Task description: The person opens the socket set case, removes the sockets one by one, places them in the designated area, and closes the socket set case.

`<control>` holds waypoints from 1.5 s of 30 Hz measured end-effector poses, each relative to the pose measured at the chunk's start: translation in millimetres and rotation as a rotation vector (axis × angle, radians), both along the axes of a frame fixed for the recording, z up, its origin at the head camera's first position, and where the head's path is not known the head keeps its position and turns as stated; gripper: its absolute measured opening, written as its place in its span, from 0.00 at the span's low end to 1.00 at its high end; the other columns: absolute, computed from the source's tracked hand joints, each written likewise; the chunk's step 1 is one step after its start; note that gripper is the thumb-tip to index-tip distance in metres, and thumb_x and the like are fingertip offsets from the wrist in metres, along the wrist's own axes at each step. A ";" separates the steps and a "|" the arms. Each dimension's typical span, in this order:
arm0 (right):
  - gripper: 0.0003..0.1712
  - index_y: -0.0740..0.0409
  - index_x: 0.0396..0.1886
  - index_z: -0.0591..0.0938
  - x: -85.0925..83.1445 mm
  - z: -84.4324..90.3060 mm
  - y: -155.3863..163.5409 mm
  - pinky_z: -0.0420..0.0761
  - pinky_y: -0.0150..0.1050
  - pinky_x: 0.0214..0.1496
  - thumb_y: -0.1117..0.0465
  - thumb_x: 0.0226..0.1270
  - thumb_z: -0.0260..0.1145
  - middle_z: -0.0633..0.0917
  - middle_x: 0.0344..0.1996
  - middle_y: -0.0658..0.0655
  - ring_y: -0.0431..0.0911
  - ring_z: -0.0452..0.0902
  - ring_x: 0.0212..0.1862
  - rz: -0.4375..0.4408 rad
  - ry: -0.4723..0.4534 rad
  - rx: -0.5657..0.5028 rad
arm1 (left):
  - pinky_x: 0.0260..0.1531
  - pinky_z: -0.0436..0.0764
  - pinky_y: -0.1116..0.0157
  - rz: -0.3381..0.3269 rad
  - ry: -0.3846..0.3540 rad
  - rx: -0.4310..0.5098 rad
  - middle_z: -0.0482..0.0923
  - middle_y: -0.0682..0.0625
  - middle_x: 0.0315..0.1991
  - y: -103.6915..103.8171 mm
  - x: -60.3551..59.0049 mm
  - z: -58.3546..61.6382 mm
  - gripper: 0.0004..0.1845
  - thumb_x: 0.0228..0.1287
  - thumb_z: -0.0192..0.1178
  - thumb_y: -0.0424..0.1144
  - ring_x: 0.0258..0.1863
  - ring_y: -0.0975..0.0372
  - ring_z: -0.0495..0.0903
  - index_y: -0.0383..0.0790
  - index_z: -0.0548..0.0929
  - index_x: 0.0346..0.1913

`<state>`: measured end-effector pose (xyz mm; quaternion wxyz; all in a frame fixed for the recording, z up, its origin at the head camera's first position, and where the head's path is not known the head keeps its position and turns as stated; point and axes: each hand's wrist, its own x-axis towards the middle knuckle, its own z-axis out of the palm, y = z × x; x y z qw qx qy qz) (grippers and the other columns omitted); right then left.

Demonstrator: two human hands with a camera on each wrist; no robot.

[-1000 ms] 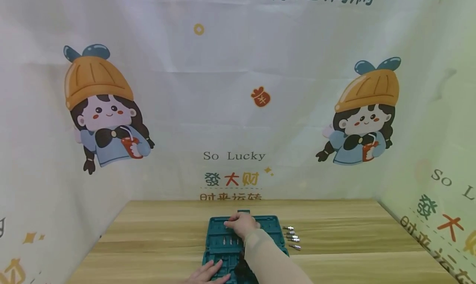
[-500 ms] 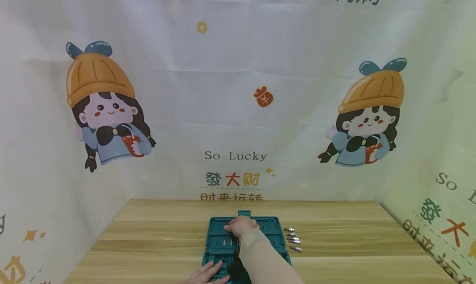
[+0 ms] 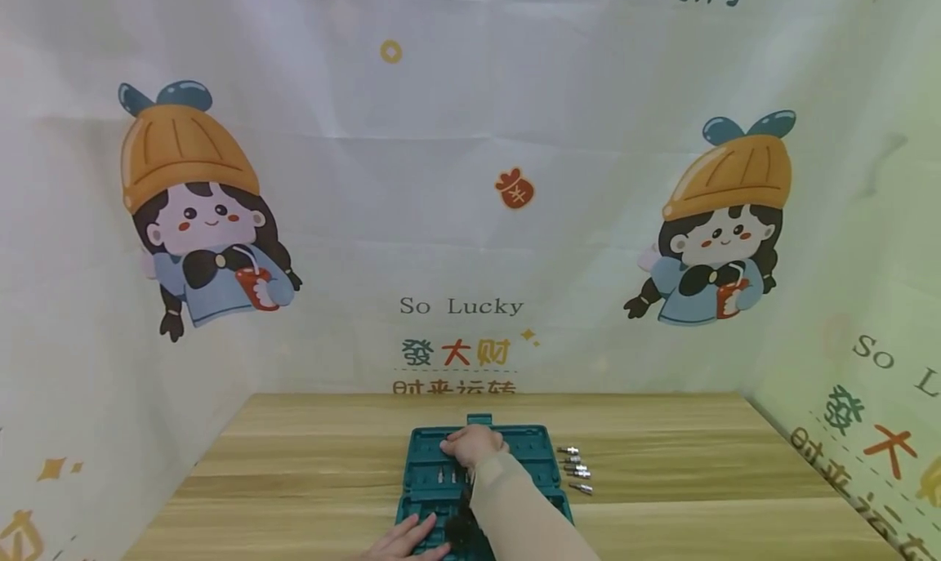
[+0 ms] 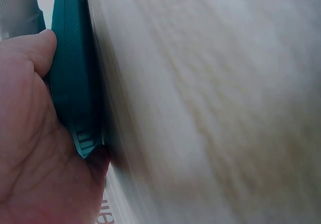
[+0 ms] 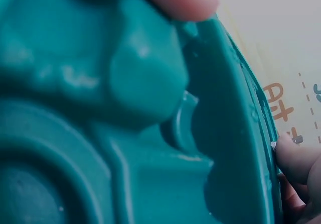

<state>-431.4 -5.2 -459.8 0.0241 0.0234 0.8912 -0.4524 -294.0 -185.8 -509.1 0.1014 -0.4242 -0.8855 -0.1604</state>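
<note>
An unfolded teal tool case [image 3: 539,445] lies on the table. My right hand [image 3: 473,445] is over the far half of it, fingers bunched near its left side. In the right wrist view, thumb and fingers pinch a small metal bit [image 5: 274,145], mostly hidden, at the case's edge. Short metal bits [image 3: 441,474] stand in slots just below this hand in the head view. My left hand [image 3: 403,538] rests on the left edge of the near half with its fingers spread. The left wrist view shows the palm against the case's side [image 4: 75,73].
Several silver nut-driver bits [image 3: 577,471] lie on the wooden table [image 3: 706,455] to the right of the case. A black strap or device [image 3: 457,530] at my right wrist covers part of the near half. A printed cloth [image 3: 331,218] hangs behind the table.
My right hand and forearm have shifted slightly left over the far half of the case. The left hand stays on the near half. The head view sways a little.
</note>
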 end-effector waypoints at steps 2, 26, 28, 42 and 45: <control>0.07 0.49 0.36 0.89 1.0 -0.4 -0.8 0.54 0.67 0.62 0.54 0.60 0.71 0.75 0.55 0.67 0.72 0.55 0.64 -0.008 0.001 -0.001 | 0.52 0.76 0.52 0.003 0.020 0.003 0.65 0.42 0.69 -0.2 0.8 -1.6 0.24 0.73 0.49 0.55 0.62 0.40 0.69 0.62 0.68 0.70; 0.10 0.50 0.39 0.87 5.1 -0.4 11.1 0.66 0.60 0.54 0.52 0.60 0.72 0.81 0.48 0.57 0.62 0.65 0.56 0.058 0.062 -0.163 | 0.60 0.67 0.48 0.030 -0.359 -0.035 0.57 0.44 0.73 3.6 -0.2 19.3 0.26 0.72 0.47 0.59 0.69 0.41 0.57 0.65 0.65 0.71; 0.12 0.52 0.42 0.87 7.0 3.3 15.2 0.68 0.59 0.53 0.54 0.61 0.71 0.81 0.49 0.57 0.61 0.68 0.55 0.095 0.057 -0.185 | 0.61 0.65 0.46 0.026 -0.401 -0.053 0.56 0.44 0.74 3.8 -1.7 21.9 0.27 0.72 0.48 0.58 0.70 0.42 0.54 0.64 0.64 0.72; 0.16 0.63 0.52 0.81 12.8 25.2 67.5 0.70 0.59 0.57 0.58 0.70 0.63 0.81 0.51 0.61 0.59 0.73 0.57 0.319 0.063 -0.219 | 0.63 0.63 0.47 0.051 -0.491 -0.155 0.51 0.49 0.75 2.3 -8.0 25.7 0.30 0.69 0.48 0.62 0.73 0.47 0.50 0.65 0.62 0.72; 0.16 0.63 0.51 0.81 13.0 26.1 80.1 0.69 0.59 0.58 0.58 0.69 0.63 0.81 0.51 0.60 0.59 0.74 0.56 0.328 0.081 -0.228 | 0.63 0.62 0.47 0.050 -0.513 -0.167 0.50 0.49 0.76 1.7 -10.7 26.0 0.30 0.69 0.48 0.62 0.73 0.47 0.49 0.65 0.62 0.73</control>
